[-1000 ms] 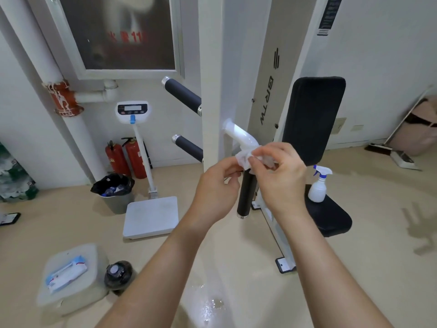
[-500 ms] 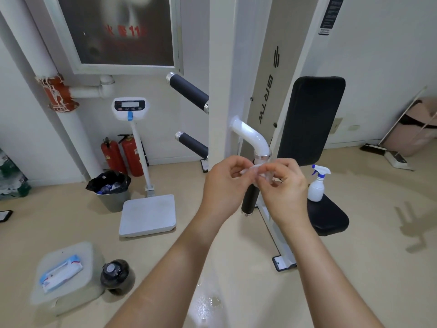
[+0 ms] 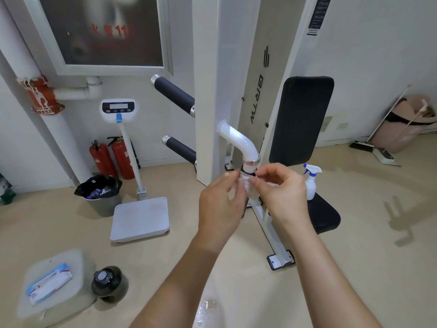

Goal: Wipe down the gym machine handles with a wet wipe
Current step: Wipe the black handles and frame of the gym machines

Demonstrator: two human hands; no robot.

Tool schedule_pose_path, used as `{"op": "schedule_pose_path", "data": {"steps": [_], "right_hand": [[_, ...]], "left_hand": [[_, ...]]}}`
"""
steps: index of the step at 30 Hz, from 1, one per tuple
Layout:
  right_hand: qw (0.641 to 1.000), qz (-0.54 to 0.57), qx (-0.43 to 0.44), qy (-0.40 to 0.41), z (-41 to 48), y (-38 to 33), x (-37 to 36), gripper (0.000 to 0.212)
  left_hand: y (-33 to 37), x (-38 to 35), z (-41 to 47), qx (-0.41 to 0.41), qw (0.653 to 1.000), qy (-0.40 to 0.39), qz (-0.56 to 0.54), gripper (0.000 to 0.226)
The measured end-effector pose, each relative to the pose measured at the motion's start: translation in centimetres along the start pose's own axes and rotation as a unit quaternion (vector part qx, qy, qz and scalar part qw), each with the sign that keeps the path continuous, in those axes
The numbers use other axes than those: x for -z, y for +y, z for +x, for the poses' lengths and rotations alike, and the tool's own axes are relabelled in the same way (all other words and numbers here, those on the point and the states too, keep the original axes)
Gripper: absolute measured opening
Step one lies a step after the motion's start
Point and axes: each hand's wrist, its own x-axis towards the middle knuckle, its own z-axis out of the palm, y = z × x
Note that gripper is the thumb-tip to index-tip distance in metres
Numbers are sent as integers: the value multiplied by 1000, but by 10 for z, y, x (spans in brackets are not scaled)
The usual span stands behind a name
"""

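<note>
Ok, status: both hands are up at the near handle (image 3: pixel 238 142), the white elbow tube that turns down off the machine post (image 3: pixel 208 91). Left hand (image 3: pixel 220 204) and right hand (image 3: pixel 281 192) each pinch an edge of the wet wipe (image 3: pixel 246 187) between thumb and fingertips. The wipe sits bunched between them, just below the chrome collar (image 3: pixel 251 160), in front of the top of the black grip (image 3: pixel 251 172). Can't tell whether it touches the handle or is only held in front of it. The grip is mostly hidden behind the hands.

Step, my read: spreading or folding the wipe at the collar, grip section not yet done. Next move needs the wipe wrapped round the grip, one hand closing on it, then a pull down the length with some twist to cover the back side. Grip end is out of sight, so stroke length is a guess.

Counts:
- Handles 3: this one plus upper bar (image 3: pixel 173 94) and lower bar (image 3: pixel 181 147), both black, left of the post, well apart from the hands.
- Wipes in hand 1.
- Wipe pack (image 3: pixel 49 282) 1, on a plastic tub (image 3: pixel 71 301) on the floor.
- Spray bottle (image 3: pixel 311 183) 1, on the seat (image 3: pixel 324 216).
- Fire extinguishers (image 3: pixel 123 159) 2.
- Scale (image 3: pixel 139 218) 1.
- Bin (image 3: pixel 101 197) 1.
</note>
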Motion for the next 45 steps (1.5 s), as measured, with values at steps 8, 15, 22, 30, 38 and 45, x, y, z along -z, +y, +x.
{"op": "schedule_pose_path", "data": {"steps": [8,15,22,30,38,45], "right_hand": [[998,37,-18,-42,6,-4,9,27],[998,-8,7,-62,9,-10,10,31],[998,-7,-2,-57,9,-6,8,28],[998,4,-10,-58,10,-3,8,26],[998,-6,-18,-65,8,-2,15,21],[994,25,5,-105,-3,-4,17,37]], "left_hand": [[-3,-10,18,-4,991,-55,120,23],[1,-6,32,72,982,-171,47,11],[7,2,28,159,958,-158,-177,34],[11,-19,-2,51,995,76,49,26],[17,-8,-2,170,972,101,-130,21],[34,-17,-13,120,967,170,-144,29]]}}
